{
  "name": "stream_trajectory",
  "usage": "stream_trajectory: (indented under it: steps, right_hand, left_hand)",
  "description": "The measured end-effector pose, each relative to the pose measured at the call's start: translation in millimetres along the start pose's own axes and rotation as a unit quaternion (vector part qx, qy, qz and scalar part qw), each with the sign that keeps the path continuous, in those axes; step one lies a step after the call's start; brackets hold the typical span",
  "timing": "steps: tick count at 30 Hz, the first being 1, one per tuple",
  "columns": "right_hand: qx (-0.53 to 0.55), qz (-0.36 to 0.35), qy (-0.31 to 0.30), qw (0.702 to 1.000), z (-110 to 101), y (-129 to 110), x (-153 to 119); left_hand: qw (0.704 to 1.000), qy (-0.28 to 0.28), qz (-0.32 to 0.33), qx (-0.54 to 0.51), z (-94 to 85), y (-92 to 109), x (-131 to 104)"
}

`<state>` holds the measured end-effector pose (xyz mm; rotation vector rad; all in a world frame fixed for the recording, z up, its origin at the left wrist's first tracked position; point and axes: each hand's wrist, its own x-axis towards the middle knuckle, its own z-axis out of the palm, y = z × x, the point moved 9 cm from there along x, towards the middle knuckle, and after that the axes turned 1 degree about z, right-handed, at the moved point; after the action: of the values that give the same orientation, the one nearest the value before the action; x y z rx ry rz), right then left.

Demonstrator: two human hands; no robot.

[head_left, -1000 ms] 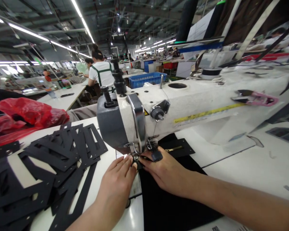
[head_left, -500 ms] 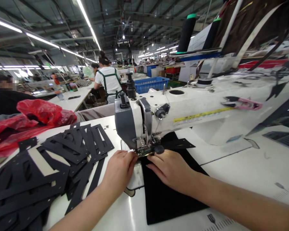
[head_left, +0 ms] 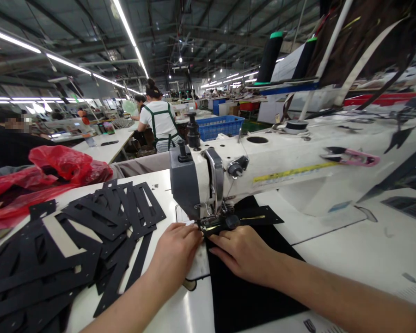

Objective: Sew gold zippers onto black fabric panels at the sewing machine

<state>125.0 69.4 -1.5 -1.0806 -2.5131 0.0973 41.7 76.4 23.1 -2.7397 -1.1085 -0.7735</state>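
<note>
Centrally, the sewing machine (head_left: 284,155) stands on a smooth white worktable (head_left: 350,240); all positions below refer to this machine. The zipper (head_left: 213,227), with gold-coloured teeth, lies beneath the machine's needle end. A black fabric panel (head_left: 256,296) extends from beneath the machine toward the operator and lies flat.

The left hand (head_left: 178,245) rests just left of the needle end, fingers bent and close together, tips at the zipper's near end. The right hand (head_left: 247,254) lies over the panel in front of the machine, fingers narrow and directed at the zipper, thumb slightly apart. Whether either hand pinches or only presses cannot be told.

Left of the machine, overlapping black cut pieces (head_left: 107,222) cover the table; beyond them lies red plastic sheeting (head_left: 62,166). Pink-handled snips (head_left: 362,158) and a yellow measuring strip (head_left: 294,172) sit on the machine's arm. Black thread cones (head_left: 270,58) stand above it.

Behind the machine are a blue basket (head_left: 222,127) and a co-worker in a white top (head_left: 159,120). Tube lights (head_left: 131,34) run overhead beneath metal roof beams.
</note>
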Motion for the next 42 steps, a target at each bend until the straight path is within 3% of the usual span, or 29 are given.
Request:
stream_trajectory:
  steps: [3,9,16,26,33,37,42]
  right_hand:
    - [0.021,0.001,0.002,1.000,-0.6,1.3,0.6]
    - [0.062,0.054,-0.017,0.996,-0.9,10.0,4.1]
    - [0.069,0.039,-0.040,0.996,-1.4,8.3,6.0]
    - [0.076,-0.010,-0.033,0.996,-1.1,-0.2,2.3]
    - [0.095,0.094,0.030,0.991,-3.5,16.0,-1.3]
    - [0.049,0.138,0.015,0.989,-1.9,17.6,3.3]
    - [0.044,0.132,-0.015,0.990,0.1,13.8,7.3]
  left_hand:
    - [1.000,0.007,0.004,-0.016,-1.0,-0.5,-0.8]
    - [0.994,-0.040,-0.084,-0.062,2.4,-20.6,0.7]
    - [0.993,-0.049,-0.087,-0.066,3.4,-20.3,1.2]
    - [0.994,-0.019,-0.081,-0.075,-0.1,-17.9,1.3]
    - [0.987,-0.036,-0.120,-0.097,2.3,-23.1,2.4]
    - [0.985,-0.052,-0.132,-0.096,5.6,-25.1,0.5]
    - [0.986,-0.048,-0.131,-0.094,4.5,-25.1,1.0]
